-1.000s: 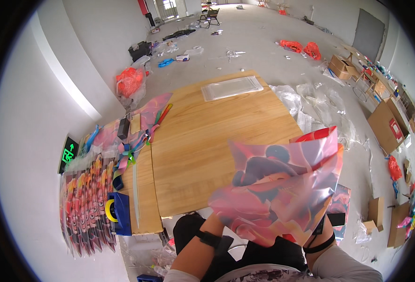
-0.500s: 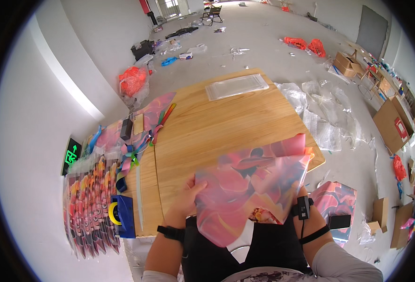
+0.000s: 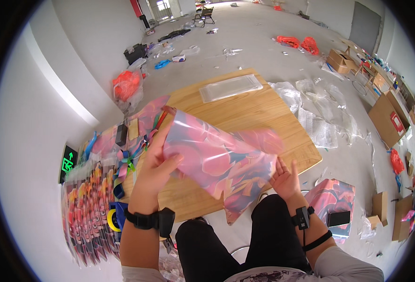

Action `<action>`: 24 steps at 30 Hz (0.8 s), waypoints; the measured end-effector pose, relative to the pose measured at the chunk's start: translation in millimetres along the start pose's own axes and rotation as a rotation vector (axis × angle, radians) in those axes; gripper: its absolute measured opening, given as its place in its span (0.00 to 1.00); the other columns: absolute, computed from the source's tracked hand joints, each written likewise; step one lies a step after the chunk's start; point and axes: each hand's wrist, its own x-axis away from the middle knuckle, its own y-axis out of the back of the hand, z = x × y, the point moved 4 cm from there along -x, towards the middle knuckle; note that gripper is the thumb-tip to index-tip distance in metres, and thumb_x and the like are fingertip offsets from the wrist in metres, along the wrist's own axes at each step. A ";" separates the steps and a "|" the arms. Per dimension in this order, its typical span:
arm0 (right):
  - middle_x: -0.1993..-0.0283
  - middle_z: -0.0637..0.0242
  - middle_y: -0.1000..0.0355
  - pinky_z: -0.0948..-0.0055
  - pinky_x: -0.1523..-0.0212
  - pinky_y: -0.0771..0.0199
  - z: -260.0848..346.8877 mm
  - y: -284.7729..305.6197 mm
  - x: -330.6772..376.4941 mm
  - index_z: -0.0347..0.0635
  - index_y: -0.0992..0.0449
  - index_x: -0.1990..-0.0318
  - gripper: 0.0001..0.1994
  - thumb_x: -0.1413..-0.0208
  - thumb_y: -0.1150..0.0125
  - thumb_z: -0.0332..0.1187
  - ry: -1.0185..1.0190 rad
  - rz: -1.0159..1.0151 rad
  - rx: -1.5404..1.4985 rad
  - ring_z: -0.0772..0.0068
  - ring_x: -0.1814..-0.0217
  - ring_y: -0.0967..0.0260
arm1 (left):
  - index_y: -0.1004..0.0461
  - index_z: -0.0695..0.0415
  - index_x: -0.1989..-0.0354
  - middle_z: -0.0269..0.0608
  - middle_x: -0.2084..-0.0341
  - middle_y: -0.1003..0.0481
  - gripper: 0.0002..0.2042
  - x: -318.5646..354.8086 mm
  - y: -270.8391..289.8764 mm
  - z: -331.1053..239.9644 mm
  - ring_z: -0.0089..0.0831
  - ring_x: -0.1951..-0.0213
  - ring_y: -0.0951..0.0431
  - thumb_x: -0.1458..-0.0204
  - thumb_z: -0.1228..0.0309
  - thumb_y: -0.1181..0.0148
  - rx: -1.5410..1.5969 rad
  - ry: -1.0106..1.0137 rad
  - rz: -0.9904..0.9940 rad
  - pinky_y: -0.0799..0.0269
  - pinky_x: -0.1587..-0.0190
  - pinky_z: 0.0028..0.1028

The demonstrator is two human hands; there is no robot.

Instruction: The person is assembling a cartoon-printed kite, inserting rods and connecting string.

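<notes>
A glossy pink patterned sheet (image 3: 210, 152) with grey-blue swirls is held up, tilted and curled, above a wooden table (image 3: 245, 110). My left hand (image 3: 156, 164) is closed on its left edge, thumb on the front face and the other fingers partly hidden behind. By the sheet's lower right edge is my right hand (image 3: 286, 180), palm up with its fingers spread; it seems to touch the edge without gripping. The sheet's far right end is smeared by motion. A stack of clear plastic sleeves (image 3: 231, 88) lies at the table's far edge.
At the left are colourful ribbons (image 3: 123, 164), a dark box (image 3: 121, 135), a blue tape dispenser (image 3: 118, 214) and several hanging patterned bags (image 3: 90, 211). Right of me, a phone (image 3: 339, 218) rests on a pink patterned surface. Bubble wrap (image 3: 318, 115) and cardboard boxes (image 3: 388, 115) lie beyond.
The sheet has been lifted and turned, its left end rising away from me. My left hand has moved up and forward with it. My right hand has come out from behind the sheet, fingers spread.
</notes>
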 end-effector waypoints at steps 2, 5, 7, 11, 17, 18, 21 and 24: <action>0.38 0.72 0.29 0.55 0.34 0.40 -6.6 0.7 -4.4 0.48 0.37 0.31 0.38 0.36 0.53 0.67 -0.110 -0.021 0.155 0.69 0.37 0.34 | 0.44 0.63 0.27 0.36 0.40 0.30 0.36 10.8 3.0 -5.4 0.22 0.43 0.30 0.47 0.80 0.40 -0.004 0.006 -0.034 0.33 0.42 0.26; 0.39 0.73 0.29 0.54 0.36 0.36 -13.9 -17.7 -22.7 0.49 0.35 0.34 0.35 0.37 0.51 0.66 -0.358 0.130 0.265 0.67 0.39 0.32 | 0.42 0.63 0.29 0.35 0.42 0.29 0.35 27.3 10.0 -18.6 0.23 0.43 0.29 0.48 0.80 0.39 -0.220 -0.014 0.096 0.34 0.42 0.25; 0.39 0.73 0.29 0.54 0.37 0.34 -18.1 -26.4 -38.8 0.48 0.34 0.34 0.33 0.36 0.50 0.63 -0.493 0.145 0.366 0.67 0.39 0.31 | 0.41 0.63 0.29 0.34 0.45 0.28 0.35 32.6 11.2 -28.0 0.22 0.45 0.29 0.49 0.79 0.38 -0.158 0.081 0.109 0.34 0.43 0.25; 0.45 0.70 0.26 0.60 0.42 0.27 -55.0 -58.1 -39.8 0.45 0.30 0.40 0.24 0.33 0.46 0.53 -0.540 0.187 0.652 0.71 0.47 0.27 | 0.37 0.63 0.32 0.33 0.46 0.27 0.31 43.8 16.5 -38.1 0.21 0.46 0.29 0.48 0.79 0.38 -0.145 0.098 0.089 0.33 0.45 0.24; 0.60 0.72 0.22 0.75 0.57 0.25 -45.9 -32.9 -88.1 0.45 0.24 0.54 0.10 0.33 0.43 0.41 -0.064 0.066 0.377 0.77 0.60 0.25 | 0.28 0.62 0.41 0.30 0.56 0.24 0.19 45.8 19.7 -20.8 0.17 0.56 0.25 0.41 0.76 0.40 -0.200 0.278 -0.077 0.29 0.55 0.20; 0.60 0.72 0.22 0.75 0.57 0.25 -47.4 -31.5 -88.5 0.45 0.24 0.54 0.10 0.33 0.43 0.41 -0.073 0.072 0.372 0.77 0.60 0.25 | 0.28 0.62 0.42 0.30 0.60 0.23 0.18 50.3 33.7 -10.4 0.16 0.60 0.24 0.41 0.75 0.40 -0.217 0.319 -0.149 0.29 0.58 0.19; 0.60 0.71 0.23 0.72 0.63 0.25 -37.9 -29.3 -83.0 0.46 0.25 0.56 0.08 0.34 0.44 0.38 0.040 -0.030 0.490 0.75 0.61 0.25 | 0.27 0.61 0.46 0.30 0.65 0.22 0.15 52.9 69.0 31.5 0.15 0.65 0.24 0.40 0.72 0.39 -0.346 0.411 -0.238 0.29 0.63 0.18; 0.62 0.70 0.24 0.73 0.64 0.25 -27.6 -29.7 -67.6 0.45 0.26 0.54 0.09 0.34 0.45 0.37 0.093 -0.162 0.501 0.73 0.62 0.24 | 0.26 0.61 0.46 0.32 0.67 0.22 0.15 50.7 109.1 102.9 0.16 0.67 0.24 0.41 0.73 0.39 -0.468 0.440 -0.264 0.30 0.66 0.19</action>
